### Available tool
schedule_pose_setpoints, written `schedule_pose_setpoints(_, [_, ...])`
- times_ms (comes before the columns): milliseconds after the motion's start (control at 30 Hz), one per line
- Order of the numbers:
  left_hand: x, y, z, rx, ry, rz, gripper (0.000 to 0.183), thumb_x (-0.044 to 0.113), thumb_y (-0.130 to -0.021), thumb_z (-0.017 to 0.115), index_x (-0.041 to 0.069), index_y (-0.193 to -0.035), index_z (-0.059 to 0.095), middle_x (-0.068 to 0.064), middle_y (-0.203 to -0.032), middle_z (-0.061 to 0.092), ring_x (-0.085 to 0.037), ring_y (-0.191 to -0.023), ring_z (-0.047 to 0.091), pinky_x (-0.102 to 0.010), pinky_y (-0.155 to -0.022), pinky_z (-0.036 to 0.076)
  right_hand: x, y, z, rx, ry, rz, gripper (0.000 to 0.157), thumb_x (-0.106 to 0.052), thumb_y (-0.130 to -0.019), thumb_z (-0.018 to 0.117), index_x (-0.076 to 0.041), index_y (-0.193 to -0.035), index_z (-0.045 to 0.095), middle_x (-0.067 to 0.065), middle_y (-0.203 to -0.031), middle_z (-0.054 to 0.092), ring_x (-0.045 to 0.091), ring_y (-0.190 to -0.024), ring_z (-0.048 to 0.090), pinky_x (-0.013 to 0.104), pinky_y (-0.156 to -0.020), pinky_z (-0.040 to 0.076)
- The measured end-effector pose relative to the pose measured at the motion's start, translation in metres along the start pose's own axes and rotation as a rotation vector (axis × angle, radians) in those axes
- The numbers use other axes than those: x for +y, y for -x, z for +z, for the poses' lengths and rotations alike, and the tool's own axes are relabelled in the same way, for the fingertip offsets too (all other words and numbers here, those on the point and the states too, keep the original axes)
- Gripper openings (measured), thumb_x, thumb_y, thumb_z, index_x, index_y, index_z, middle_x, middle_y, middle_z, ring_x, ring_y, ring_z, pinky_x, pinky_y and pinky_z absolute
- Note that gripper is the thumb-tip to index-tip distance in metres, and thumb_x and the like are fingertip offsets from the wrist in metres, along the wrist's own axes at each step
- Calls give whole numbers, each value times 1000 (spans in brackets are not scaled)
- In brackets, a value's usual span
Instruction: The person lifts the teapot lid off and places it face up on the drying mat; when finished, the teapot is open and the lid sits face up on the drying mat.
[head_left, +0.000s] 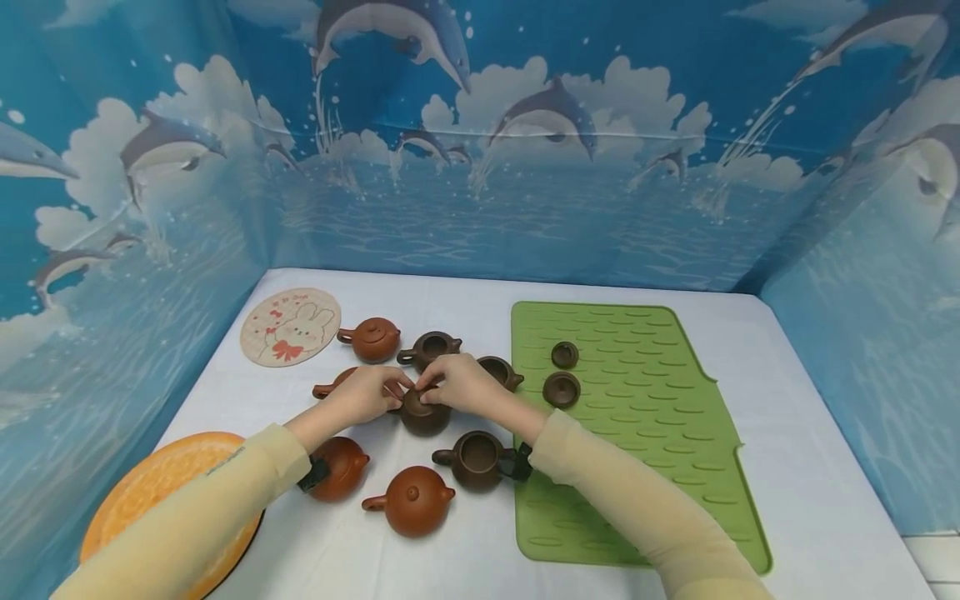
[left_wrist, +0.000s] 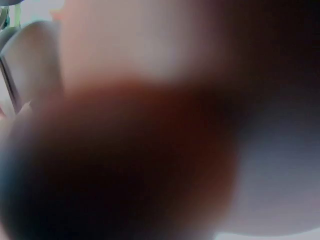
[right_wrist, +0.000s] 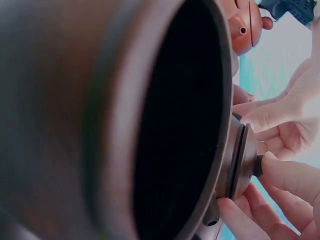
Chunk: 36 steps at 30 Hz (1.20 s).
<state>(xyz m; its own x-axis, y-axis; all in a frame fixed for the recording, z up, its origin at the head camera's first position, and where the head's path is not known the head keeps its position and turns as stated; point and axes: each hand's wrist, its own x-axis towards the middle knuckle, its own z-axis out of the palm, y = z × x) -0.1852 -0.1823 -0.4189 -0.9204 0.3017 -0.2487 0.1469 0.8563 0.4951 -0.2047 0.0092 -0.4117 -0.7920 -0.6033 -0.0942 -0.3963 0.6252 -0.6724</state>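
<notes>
Both hands are at a dark brown teapot among the other pots. My right hand pinches the knob of its lid, which sits on the pot's mouth. One right finger touches the pot near the spout. From the other side my left hand holds the pot by its handle, which the fingers mostly hide. Three lidless dark teapots stand near: one behind, one partly behind the right hand, one in front. The left wrist view is mostly a dark blur.
Several reddish teapots with lids, such as one in front and one at the back, stand left. Two dark lids lie on a green mat. A rabbit coaster and an orange round mat lie left.
</notes>
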Motion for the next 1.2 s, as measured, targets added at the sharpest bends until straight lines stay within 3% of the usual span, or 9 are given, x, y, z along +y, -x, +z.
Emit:
schedule_pose_setpoints(400, [9, -3, -2, -32, 2, -29, 23, -3, -84, 72, 7, -105, 70, -8, -90, 74, -18, -84, 70, -33, -76, 57, 1, 0, 3, 8, 58, -8, 10, -17, -85, 78, -16, -95, 78, 2, -106, 72, 15, -91, 64, 21, -68, 50])
schedule_pose_setpoints(800, [0, -3, -2, -49, 29, 5, 25, 0, -83, 74, 9, -106, 71, -3, -85, 73, -12, -79, 67, -31, -73, 55, 2, 2, 3, 14, 28, 6, 9, -19, -85, 79, -16, -93, 77, 0, -101, 71, 10, -84, 61, 20, -66, 49])
schedule_pose_setpoints(1100, [-1, 0, -1, -39, 30, 4, 24, -1, -83, 75, 8, -104, 71, -3, -86, 74, -14, -82, 69, -35, -77, 57, 14, 10, -6, 16, -160, 43, 11, -27, -89, 74, -19, -98, 76, -3, -99, 74, 7, -80, 61, 23, -69, 50])
schedule_pose_setpoints(1200, [1, -1, -1, -41, 37, 2, 25, -1, -83, 75, 8, -107, 72, -3, -86, 74, -14, -83, 69, -36, -80, 57, 22, 20, -15, 25, -322, 79, 17, -25, -92, 71, -14, -104, 75, 2, -99, 74, 8, -81, 65, 30, -76, 56])
